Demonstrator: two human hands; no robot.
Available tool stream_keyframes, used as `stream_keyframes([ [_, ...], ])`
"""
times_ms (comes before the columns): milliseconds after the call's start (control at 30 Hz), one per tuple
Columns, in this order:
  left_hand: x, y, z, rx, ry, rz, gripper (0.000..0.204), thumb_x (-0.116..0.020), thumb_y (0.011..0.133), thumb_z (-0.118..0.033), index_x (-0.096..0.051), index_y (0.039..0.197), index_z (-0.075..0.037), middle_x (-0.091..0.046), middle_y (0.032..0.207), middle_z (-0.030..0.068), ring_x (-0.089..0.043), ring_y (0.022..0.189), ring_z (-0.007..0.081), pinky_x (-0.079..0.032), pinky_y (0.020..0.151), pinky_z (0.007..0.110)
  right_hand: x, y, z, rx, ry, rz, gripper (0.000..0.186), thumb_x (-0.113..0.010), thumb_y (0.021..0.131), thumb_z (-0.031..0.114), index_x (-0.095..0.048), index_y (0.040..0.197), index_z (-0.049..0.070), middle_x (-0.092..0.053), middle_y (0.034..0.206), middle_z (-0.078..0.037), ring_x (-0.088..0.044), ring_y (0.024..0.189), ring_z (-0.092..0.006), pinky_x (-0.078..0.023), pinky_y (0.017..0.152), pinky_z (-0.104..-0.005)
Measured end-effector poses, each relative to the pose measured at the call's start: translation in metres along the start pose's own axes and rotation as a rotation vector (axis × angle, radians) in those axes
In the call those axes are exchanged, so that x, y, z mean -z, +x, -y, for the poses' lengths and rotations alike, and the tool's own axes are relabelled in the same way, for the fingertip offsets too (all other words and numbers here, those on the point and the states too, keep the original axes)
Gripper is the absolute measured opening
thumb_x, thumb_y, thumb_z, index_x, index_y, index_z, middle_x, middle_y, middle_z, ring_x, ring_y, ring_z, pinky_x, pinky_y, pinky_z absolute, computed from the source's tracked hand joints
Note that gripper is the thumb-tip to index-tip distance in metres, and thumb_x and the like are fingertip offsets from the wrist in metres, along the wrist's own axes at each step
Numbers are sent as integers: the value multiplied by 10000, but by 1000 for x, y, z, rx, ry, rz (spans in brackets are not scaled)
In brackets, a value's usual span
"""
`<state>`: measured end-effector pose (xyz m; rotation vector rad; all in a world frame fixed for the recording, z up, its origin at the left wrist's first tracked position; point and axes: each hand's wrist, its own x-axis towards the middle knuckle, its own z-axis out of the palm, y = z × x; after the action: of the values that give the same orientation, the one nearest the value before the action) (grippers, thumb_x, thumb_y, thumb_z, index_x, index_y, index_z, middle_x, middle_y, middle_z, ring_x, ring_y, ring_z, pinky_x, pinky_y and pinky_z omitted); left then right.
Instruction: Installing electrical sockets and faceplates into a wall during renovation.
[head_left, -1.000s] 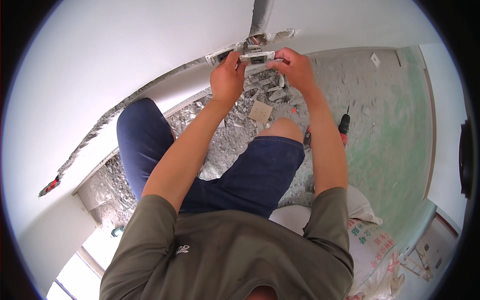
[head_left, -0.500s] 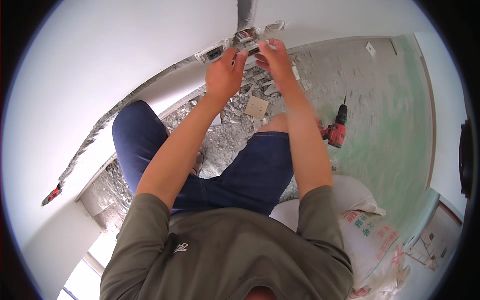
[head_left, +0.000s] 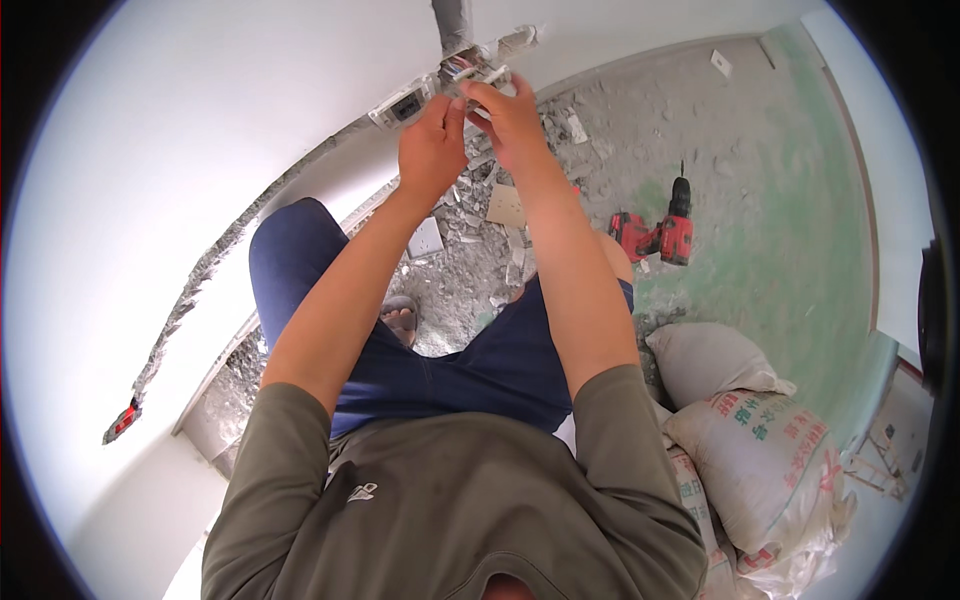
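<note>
Both arms reach forward to the chopped-out wall, where my hands meet in front of an opening with coloured wires (head_left: 461, 64). My right hand (head_left: 514, 122) is closed, its thumb and fingers around a small white-edged part (head_left: 494, 76) by the opening. Beside it, my left hand (head_left: 432, 152) is also closed, thumb pressed against the fingers; whatever it pinches is hidden. Just left of the wires, a white wall box (head_left: 402, 106) with a dark inside sits in the wall.
Rubble covers the floor below, with a beige plate (head_left: 505, 206) and a white socket plate (head_left: 426, 238) on it. A red and black cordless drill (head_left: 675, 235) lies to the right. Filled sacks (head_left: 757, 455) are piled at the near right. A long groove (head_left: 215, 265) runs along the left wall.
My right hand has moved left and closer to my left hand, turning over the part. The view has shifted, showing more of the sacks.
</note>
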<state>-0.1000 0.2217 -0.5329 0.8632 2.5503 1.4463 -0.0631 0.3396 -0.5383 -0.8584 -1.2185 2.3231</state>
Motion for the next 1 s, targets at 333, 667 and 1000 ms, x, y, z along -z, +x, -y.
stream_keyframes([
  [333,15,0,3,248,-59,156,305,-481,982,-349,-576,1052,-67,-677,828,219,-654,658,420,-506,688,486,-6,1,-6,68,-121,7,663,-836,694,125,-437,1206,-12,-598,1038,-90,-601,933,-168,-490,845,-327],
  [667,68,-10,-23,646,-444,337,319,-539,938,-197,-568,1166,23,-642,924,87,-633,558,146,-387,390,258,-11,-19,-4,813,-1100,-173,942,-849,603,132,-315,1366,-12,-453,1260,-204,-473,1160,-360,-412,979,-424],
  [1000,54,-11,-26,729,-686,192,317,-545,923,-132,-546,1207,10,-609,1041,109,-658,644,151,-393,388,249,0,-18,-9,981,-1090,-148,963,-866,607,177,-325,1377,-29,-448,1271,-220,-440,1180,-394,-373,998,-459],
])
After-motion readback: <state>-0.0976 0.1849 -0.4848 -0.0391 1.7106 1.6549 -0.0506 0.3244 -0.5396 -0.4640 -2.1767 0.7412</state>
